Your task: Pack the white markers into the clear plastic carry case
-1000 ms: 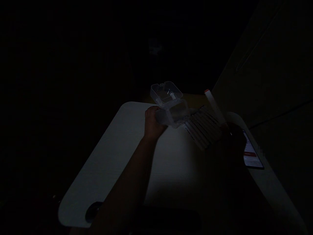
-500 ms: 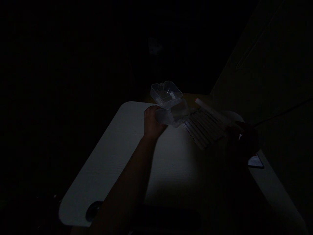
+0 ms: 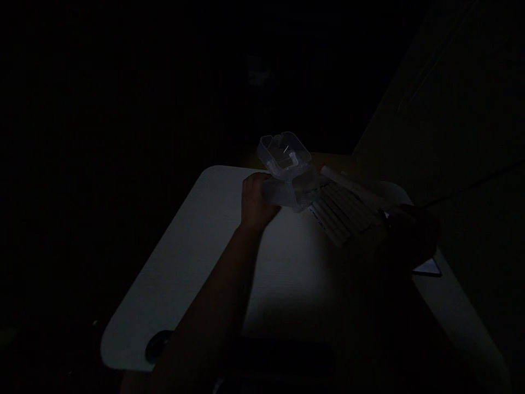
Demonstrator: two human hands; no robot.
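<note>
My left hand [image 3: 255,201] is wrapped round a clear plastic box [image 3: 281,192], tipped on its side with its mouth toward the right. The box's hinged lid [image 3: 285,152] stands open above it. In my right hand [image 3: 410,232], deep in shadow, is a pale marker [image 3: 355,189] with a reddish-orange end pointing up and left, close to the box's mouth. Below that marker several more pale markers [image 3: 340,216] lie side by side in a row on the table. The right hand's fingers are hardly visible in the dark.
The white table [image 3: 197,235] has rounded corners. A flat device with a lit screen [image 3: 427,268] lies by the right edge, partly behind my right hand. A round dark opening [image 3: 157,346] shows near the front left corner. The surroundings are very dark.
My right hand has brought the held marker slightly left, its coloured end closer to the box's mouth. The left hand keeps its hold on the box; the view has shifted slightly.
</note>
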